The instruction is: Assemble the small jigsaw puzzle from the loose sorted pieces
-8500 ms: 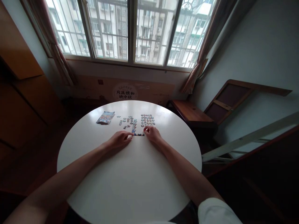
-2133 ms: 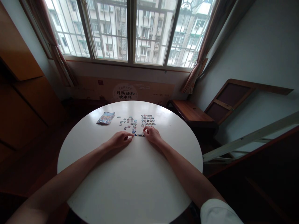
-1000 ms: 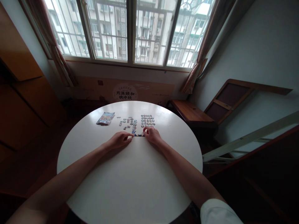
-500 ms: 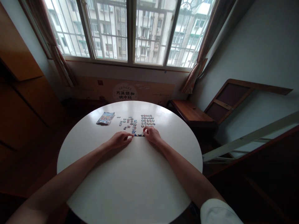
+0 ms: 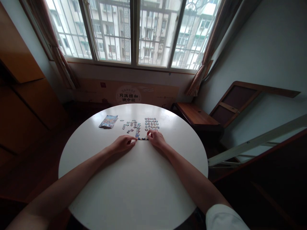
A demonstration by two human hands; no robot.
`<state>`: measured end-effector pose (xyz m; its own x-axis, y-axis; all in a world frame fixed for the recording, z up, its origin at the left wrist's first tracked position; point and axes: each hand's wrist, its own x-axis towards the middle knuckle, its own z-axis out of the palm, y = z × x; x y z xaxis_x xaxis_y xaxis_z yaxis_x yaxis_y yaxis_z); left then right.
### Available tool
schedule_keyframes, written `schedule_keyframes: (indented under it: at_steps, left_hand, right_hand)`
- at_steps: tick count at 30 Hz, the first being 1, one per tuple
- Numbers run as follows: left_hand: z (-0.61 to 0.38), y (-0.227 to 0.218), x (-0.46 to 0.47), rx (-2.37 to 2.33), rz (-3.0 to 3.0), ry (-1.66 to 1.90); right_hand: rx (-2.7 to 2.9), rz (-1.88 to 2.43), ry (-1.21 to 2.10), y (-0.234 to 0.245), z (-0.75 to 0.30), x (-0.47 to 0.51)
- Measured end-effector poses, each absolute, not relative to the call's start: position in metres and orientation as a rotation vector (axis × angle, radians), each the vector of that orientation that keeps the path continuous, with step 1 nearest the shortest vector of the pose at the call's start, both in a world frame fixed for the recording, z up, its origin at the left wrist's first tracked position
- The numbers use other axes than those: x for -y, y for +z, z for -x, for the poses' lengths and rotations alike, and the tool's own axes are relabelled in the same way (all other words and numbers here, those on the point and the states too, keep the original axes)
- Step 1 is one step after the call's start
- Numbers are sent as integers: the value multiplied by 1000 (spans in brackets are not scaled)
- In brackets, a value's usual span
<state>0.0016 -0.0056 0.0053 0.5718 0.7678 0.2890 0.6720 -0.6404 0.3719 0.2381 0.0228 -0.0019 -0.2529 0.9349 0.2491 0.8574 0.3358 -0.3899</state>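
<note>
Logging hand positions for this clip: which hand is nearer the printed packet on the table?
Left: the left hand is nearer the camera than the printed packet and to its right; the right hand is farther right.

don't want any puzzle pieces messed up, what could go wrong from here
The right hand is close to the rows of loose pieces and might brush them out of line. The left hand is at the corner of the L-shaped strip, where a sideways push could shift or part it.

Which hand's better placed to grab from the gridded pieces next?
Likely the right hand: it sits at the near edge of the gridded pieces; the left hand is farther off, at the L-shaped strip.
</note>
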Motion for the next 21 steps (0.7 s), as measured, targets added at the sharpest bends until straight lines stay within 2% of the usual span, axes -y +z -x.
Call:
schedule_keyframes:
  at_steps: [21]
  left_hand:
    - [-3, 8, 8, -1203, -2567, 647]
  right_hand:
    - [2177, 1584, 243, -1, -238, -22]
